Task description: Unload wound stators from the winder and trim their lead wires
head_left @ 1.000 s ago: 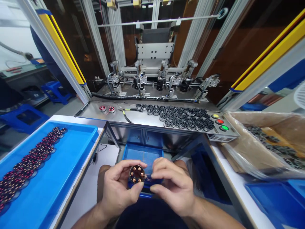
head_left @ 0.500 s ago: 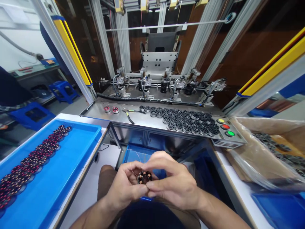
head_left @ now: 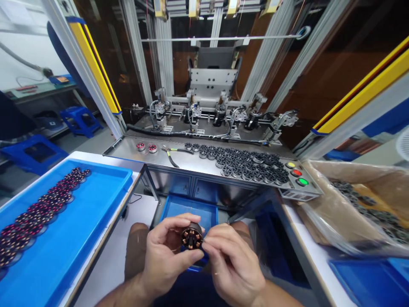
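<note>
Low in the middle, my left hand (head_left: 171, 251) holds a round black stator (head_left: 191, 237) with copper windings, its thumb below and fingers around the top. The stator's open face is turned toward me. My right hand (head_left: 234, 256) is at its right edge, thumb and forefinger pinched together; what sits between those fingertips is too small to make out. On the metal ledge beyond lie two red-topped stators (head_left: 152, 148), cutters (head_left: 172, 157) with yellow-green and black handles, and many black cores (head_left: 249, 164) in rows.
At left, a blue tray (head_left: 105, 187) holds rows of wound stators. A winding machine (head_left: 214, 85) stands ahead. Coloured buttons (head_left: 296, 173) and a plastic-lined box (head_left: 351, 204) are at right. A blue bin (head_left: 209, 210) lies below the ledge.
My left hand has tipped the stator more upright. My right hand has drawn back from over it to its right edge, fingers more bunched. The view has shifted slightly.
</note>
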`<state>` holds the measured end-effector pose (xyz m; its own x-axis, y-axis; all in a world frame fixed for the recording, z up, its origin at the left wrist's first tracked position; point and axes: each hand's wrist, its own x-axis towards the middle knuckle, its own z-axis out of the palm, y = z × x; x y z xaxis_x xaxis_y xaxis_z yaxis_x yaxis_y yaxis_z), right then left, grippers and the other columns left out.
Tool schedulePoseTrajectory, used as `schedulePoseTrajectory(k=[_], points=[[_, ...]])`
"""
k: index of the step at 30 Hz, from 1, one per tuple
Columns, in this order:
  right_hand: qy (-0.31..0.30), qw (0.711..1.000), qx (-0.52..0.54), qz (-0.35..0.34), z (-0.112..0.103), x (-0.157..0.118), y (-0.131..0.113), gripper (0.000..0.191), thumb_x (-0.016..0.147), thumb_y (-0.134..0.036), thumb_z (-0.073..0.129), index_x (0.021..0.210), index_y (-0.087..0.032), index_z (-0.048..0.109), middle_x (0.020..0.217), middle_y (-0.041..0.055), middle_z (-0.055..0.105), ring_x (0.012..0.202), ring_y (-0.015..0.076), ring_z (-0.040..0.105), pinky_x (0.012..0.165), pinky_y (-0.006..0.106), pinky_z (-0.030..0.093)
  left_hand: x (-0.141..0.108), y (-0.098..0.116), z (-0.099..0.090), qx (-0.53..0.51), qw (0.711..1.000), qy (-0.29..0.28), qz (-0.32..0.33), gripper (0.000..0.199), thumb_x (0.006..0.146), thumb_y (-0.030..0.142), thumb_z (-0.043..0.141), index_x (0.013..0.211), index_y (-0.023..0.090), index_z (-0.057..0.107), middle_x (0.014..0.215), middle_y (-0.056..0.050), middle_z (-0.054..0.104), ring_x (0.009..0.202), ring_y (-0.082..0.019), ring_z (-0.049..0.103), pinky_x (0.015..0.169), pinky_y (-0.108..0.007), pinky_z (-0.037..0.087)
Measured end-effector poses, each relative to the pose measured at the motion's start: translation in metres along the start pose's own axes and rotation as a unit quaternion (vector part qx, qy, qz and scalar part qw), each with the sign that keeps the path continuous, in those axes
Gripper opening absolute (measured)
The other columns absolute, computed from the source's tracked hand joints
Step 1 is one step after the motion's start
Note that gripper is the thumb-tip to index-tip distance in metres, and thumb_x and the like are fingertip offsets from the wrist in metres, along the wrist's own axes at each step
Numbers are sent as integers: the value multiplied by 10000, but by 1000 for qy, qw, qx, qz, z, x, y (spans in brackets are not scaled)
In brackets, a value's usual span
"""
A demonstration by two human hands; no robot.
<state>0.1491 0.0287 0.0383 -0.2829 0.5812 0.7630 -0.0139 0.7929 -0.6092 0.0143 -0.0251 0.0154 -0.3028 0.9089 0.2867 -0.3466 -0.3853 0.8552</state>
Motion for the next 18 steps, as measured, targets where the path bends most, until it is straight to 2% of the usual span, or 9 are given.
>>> schedulePoseTrajectory(k=[3, 6, 8, 10, 13, 18], points=[[25, 998, 30, 41, 7, -1, 1, 143, 870, -80, 557, 863, -207, 622, 691, 44, 650, 610, 169, 629, 515, 275, 527, 1, 0, 2, 5, 1000, 9, -13, 508, 653, 119, 852, 1084, 336, 695, 1123, -13, 748, 973, -161, 719, 849, -213, 568], [9, 999, 30, 29, 8, -1, 6, 118, 905, -121, 540, 877, -211, 611, 706, 45, 644, 631, 169, 627, 528, 277, 528, 5, 4, 0, -1, 997, -9, -71, 631, 583, 230, 905, 1160, 312, 664, 1172, -44, 721, 1045, -195, 687, 880, -228, 553], [-7, 999, 28, 21, 7, 0, 9, 118, 922, -130, 529, 892, -214, 606, 699, 38, 639, 646, 166, 626, 538, 272, 527, 8, 7, -4, -13, 990, -47, -135, 656, 574, 315, 907, 1178, 278, 653, 1069, -44, 728, 930, -169, 697, 807, -202, 557], [-19, 999, 24, 18, 5, 1, 11, 121, 926, -124, 527, 892, -213, 602, 697, 32, 635, 657, 160, 624, 549, 264, 523, 8, 8, -8, -30, 976, -98, -191, 532, 663, 397, 845, 1139, 241, 665, 846, -19, 718, 719, -118, 674, 666, -173, 547], [-30, 999, 3, 20, 2, 2, 12, 128, 909, -99, 541, 870, -207, 598, 718, 35, 639, 668, 157, 625, 551, 258, 512, 7, 7, -13, -62, 966, -127, -216, 389, 785, 468, 726, 1063, 201, 681, 621, -2, 665, 541, -101, 613, 547, -182, 519], [-35, 999, -23, 23, 0, 3, 9, 149, 885, -64, 554, 861, -205, 598, 700, 27, 639, 658, 156, 625, 543, 256, 497, 7, 2, -13, -91, 968, -103, -208, 435, 795, 502, 700, 1132, 226, 686, 667, -22, 678, 562, -133, 654, 512, -205, 535]])
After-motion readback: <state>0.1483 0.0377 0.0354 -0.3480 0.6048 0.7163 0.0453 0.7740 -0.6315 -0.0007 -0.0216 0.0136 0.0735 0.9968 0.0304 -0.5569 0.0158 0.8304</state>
